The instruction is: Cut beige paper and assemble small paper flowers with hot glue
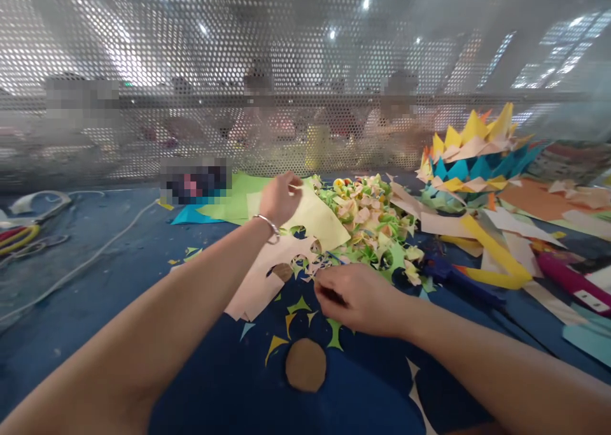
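Yellow paper sheet (319, 220), round holes cut, pinched by left hand (280, 197); right hand (359, 297) grips dark scissors (333, 295).

Two bare forearms are in view, entering from the near edge, one from the near left and one from the near right. No sleeves are visible on either arm up to the picture border. The left hand (280, 197) carries a thin silver bangle (268, 225) at the wrist, a plain metal band. The right hand (359, 297) shows no ring, watch or band. No gloves are worn. Fingernail detail is too blurred to report.
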`<move>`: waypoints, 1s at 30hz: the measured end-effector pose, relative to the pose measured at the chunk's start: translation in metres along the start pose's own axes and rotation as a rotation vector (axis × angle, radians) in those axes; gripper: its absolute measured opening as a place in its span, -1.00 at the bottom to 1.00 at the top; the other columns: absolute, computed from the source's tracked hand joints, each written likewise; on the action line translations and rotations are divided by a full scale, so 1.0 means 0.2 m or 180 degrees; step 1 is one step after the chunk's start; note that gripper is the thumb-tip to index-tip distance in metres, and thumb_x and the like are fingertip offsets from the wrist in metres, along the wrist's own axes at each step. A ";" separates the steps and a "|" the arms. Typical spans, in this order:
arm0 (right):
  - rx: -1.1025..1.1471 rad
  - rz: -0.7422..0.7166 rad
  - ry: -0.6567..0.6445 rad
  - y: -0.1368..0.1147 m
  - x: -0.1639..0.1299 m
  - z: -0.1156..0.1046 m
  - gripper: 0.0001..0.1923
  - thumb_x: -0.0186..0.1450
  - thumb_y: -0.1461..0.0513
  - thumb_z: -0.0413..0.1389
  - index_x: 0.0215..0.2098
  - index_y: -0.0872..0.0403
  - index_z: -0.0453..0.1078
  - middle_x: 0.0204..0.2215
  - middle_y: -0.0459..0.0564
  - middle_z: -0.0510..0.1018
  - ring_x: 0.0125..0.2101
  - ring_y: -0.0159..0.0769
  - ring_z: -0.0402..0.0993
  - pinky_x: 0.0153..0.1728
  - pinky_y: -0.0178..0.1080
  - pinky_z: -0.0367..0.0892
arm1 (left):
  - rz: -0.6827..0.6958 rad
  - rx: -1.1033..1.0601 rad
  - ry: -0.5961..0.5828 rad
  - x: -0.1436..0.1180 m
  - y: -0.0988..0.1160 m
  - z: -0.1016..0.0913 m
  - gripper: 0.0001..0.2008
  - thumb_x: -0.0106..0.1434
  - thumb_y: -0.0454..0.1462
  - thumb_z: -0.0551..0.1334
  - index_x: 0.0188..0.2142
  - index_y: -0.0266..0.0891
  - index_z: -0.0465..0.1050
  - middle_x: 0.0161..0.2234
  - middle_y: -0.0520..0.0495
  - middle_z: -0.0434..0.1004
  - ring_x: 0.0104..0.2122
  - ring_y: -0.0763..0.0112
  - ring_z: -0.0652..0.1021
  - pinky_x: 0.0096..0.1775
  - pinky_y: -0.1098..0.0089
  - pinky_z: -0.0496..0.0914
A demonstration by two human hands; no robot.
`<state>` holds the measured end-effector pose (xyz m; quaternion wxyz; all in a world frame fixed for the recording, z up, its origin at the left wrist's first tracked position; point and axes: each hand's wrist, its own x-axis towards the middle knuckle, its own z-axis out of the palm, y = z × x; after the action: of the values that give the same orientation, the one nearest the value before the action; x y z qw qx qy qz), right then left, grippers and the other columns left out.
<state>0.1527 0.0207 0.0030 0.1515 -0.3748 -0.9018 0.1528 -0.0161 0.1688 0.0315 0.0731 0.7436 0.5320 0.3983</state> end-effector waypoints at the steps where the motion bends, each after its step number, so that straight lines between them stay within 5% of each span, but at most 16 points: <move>1: 0.0059 -0.0049 0.0003 0.00 0.00 0.00 -0.90 0.21 0.28 0.01 -0.44 0.10 0.33 -0.52 -0.08 0.43 -0.52 -0.42 0.20 -0.46 -0.34 0.03 | -0.0071 0.0207 0.0145 0.01 -0.09 -0.06 -0.83 0.14 -0.39 0.19 -0.25 -0.23 0.46 -0.20 -0.11 0.58 -0.19 0.22 0.55 -0.12 0.26 0.40; 5: 0.0231 -0.0151 0.0029 0.01 0.01 0.02 -0.91 0.21 0.30 0.01 -0.44 0.10 0.31 -0.52 -0.09 0.40 -0.52 -0.43 0.20 -0.46 -0.35 0.06 | -0.0468 0.0962 0.0606 0.06 -0.44 -0.36 -0.70 0.16 -0.33 0.19 -0.08 -0.28 0.40 0.02 -0.23 0.42 0.09 0.01 0.32 0.15 0.06 0.15; 11: 0.0372 -0.0115 0.0105 0.01 0.04 0.03 -0.88 0.23 0.31 -0.02 -0.38 0.10 0.36 -0.50 -0.05 0.44 -0.51 -0.40 0.26 -0.45 -0.34 0.11 | -0.1061 0.1581 0.0708 0.09 -0.79 -0.65 -0.38 0.14 -0.20 0.25 0.16 -0.39 0.17 0.17 -0.34 0.25 0.14 -0.15 0.22 0.11 -0.06 0.13; 17: 0.0337 -0.0049 0.0064 0.01 0.05 0.06 -0.85 0.27 0.31 -0.03 -0.36 0.09 0.38 -0.48 -0.03 0.48 -0.49 -0.38 0.32 -0.46 -0.32 0.14 | -0.0971 0.1778 0.0384 0.18 -0.91 -0.63 -0.38 0.14 -0.13 0.27 0.13 -0.38 0.22 0.08 -0.33 0.40 0.10 -0.13 0.31 0.07 -0.01 0.19; 23: 0.0319 -0.0061 -0.0026 0.02 0.07 0.06 -0.85 0.29 0.32 -0.03 -0.34 0.07 0.38 -0.47 -0.04 0.50 -0.50 -0.38 0.35 -0.47 -0.33 0.17 | -0.0875 0.1905 0.0475 0.25 -0.93 -0.56 -0.38 0.20 -0.07 0.23 0.12 -0.43 0.19 0.09 -0.39 0.37 0.09 -0.16 0.31 0.06 -0.09 0.17; 30: 0.0278 -0.0149 0.0015 0.02 0.07 0.05 -0.83 0.30 0.32 -0.04 -0.34 0.08 0.38 -0.49 -0.04 0.50 -0.51 -0.37 0.37 -0.50 -0.32 0.19 | -0.0788 0.1940 0.0626 0.29 -0.95 -0.49 -0.19 0.05 0.16 0.29 0.08 -0.38 0.18 0.09 -0.31 0.36 0.09 -0.10 0.30 0.10 -0.10 0.05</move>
<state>0.1416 0.0324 -0.0061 0.1733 -0.3469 -0.9025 0.1876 -0.2141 0.2682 0.0268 -0.1563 0.6191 0.7173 0.2790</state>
